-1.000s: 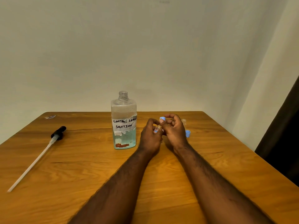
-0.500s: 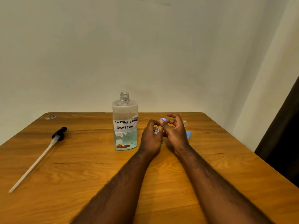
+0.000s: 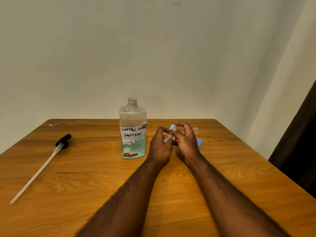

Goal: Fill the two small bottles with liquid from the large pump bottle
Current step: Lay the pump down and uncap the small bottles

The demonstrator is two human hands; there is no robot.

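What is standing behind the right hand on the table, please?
Behind the right hand stands a small clear uncapped bottle, with a loose blue cap lying beside it. The hand covers the bottle's lower part, so its fill level is hidden.

Bare left hand (image 3: 159, 148), right hand (image 3: 186, 142), hairy forearms (image 3: 222, 190).
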